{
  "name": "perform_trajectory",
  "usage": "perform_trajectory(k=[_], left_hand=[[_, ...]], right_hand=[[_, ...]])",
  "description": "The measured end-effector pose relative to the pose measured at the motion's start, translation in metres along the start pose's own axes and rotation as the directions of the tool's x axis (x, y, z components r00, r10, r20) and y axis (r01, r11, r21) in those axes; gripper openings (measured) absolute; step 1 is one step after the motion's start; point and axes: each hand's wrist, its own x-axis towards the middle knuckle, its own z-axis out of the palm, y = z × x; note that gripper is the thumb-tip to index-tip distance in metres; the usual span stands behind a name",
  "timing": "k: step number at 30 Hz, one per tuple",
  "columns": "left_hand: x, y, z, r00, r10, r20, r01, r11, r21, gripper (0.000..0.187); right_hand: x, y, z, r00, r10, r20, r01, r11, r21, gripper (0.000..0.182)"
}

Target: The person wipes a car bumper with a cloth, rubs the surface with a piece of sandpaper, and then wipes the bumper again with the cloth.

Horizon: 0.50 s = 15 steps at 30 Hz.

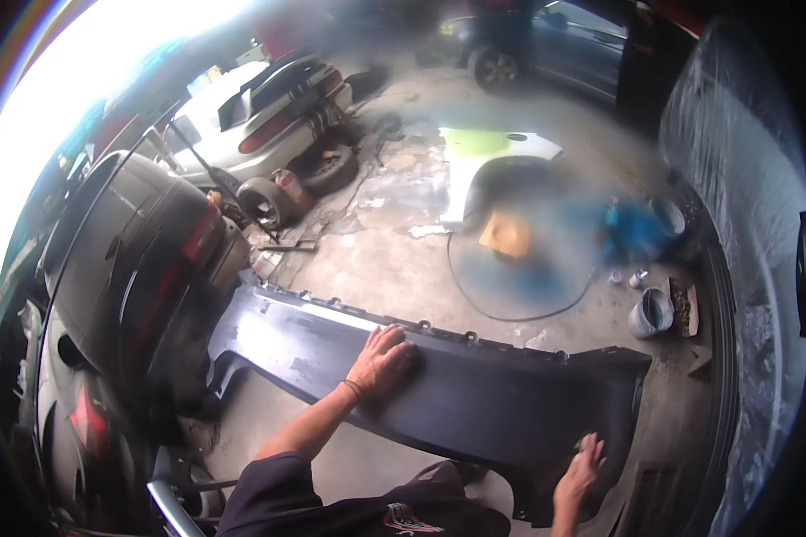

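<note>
A long dark bumper-like car panel (475,385) lies across the view in front of me, its upper edge lined with small tabs. My left hand (381,361) rests on the middle of the panel, palm down, with its fingers lying on the surface and a dark band at the wrist. Over the panel's right end is my right hand (582,467), its fingers bent and close together. Something small and dark shows at those fingertips, too small to make out.
A white and green fender (461,170) lies on the floor ahead, near an orange-brown piece (505,234) and a hose. A bucket (651,313) stands at right, beside plastic sheeting (743,233). Cars, loose bumpers (134,224) and tyres (264,202) crowd the left.
</note>
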Motion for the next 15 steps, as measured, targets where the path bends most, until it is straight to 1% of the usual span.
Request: perform_trajectory(k=[2, 3, 4, 5, 6, 8, 9, 10, 11, 12, 14, 15], left_hand=[[-0.007, 0.005, 0.003, 0.999, -0.035, 0.021, 0.035, 0.999, 0.000, 0.043], [-0.006, 0.007, 0.004, 0.993, -0.118, 0.022, 0.119, 0.992, -0.053, 0.044], [-0.006, 0.010, 0.005, 0.980, -0.198, 0.029, 0.200, 0.974, -0.104, 0.044], [-0.005, 0.015, 0.005, 0.973, -0.229, 0.026, 0.230, 0.968, -0.104, 0.046], [-0.013, 0.009, 0.014, 0.977, -0.213, -0.005, 0.213, 0.977, -0.030, 0.047], [-0.006, 0.038, 0.012, 0.892, -0.446, -0.075, 0.426, 0.884, -0.194, 0.048], [-0.009, 0.051, 0.020, 0.891, -0.447, -0.080, 0.426, 0.884, -0.192, 0.048], [-0.010, 0.059, 0.032, 0.851, -0.496, -0.174, 0.491, 0.868, -0.074, 0.048], [-0.015, 0.068, 0.046, 0.802, -0.531, -0.273, 0.561, 0.827, 0.038, 0.048], [-0.021, 0.078, 0.063, 0.793, -0.538, -0.285, 0.571, 0.820, 0.042, 0.048], [-0.027, 0.100, 0.087, 0.738, -0.577, -0.349, 0.611, 0.791, -0.015, 0.049], [-0.017, 0.121, 0.088, 0.715, -0.631, -0.300, 0.620, 0.771, -0.144, 0.053]], right_hand=[[-0.029, -0.018, -0.008, 0.992, -0.014, 0.129, 0.015, 1.000, -0.007, 0.049], [-0.020, -0.003, -0.010, 0.988, -0.050, 0.143, 0.049, 0.999, 0.011, 0.049], [-0.002, 0.001, -0.016, 0.987, -0.106, 0.118, 0.106, 0.994, 0.009, 0.048], [0.022, 0.003, -0.020, 0.992, -0.085, 0.091, 0.085, 0.996, 0.013, 0.047], [0.048, 0.007, -0.023, 0.996, -0.067, 0.059, 0.066, 0.998, 0.016, 0.047], [0.094, 0.031, -0.019, 0.996, -0.079, 0.039, 0.075, 0.994, 0.078, 0.046], [0.106, 0.048, -0.012, 0.997, -0.068, 0.036, 0.062, 0.987, 0.146, 0.046], [0.114, 0.059, -0.004, 0.998, -0.060, 0.033, 0.052, 0.974, 0.219, 0.047], [0.111, 0.063, -0.002, 0.997, -0.078, 0.030, 0.072, 0.983, 0.166, 0.048], [0.107, 0.061, -0.008, 0.994, -0.097, 0.048, 0.094, 0.993, 0.068, 0.048], [0.109, 0.076, -0.011, 0.983, -0.169, 0.072, 0.160, 0.980, 0.120, 0.049], [0.109, 0.082, -0.012, 0.980, -0.188, 0.071, 0.178, 0.975, 0.136, 0.049]])
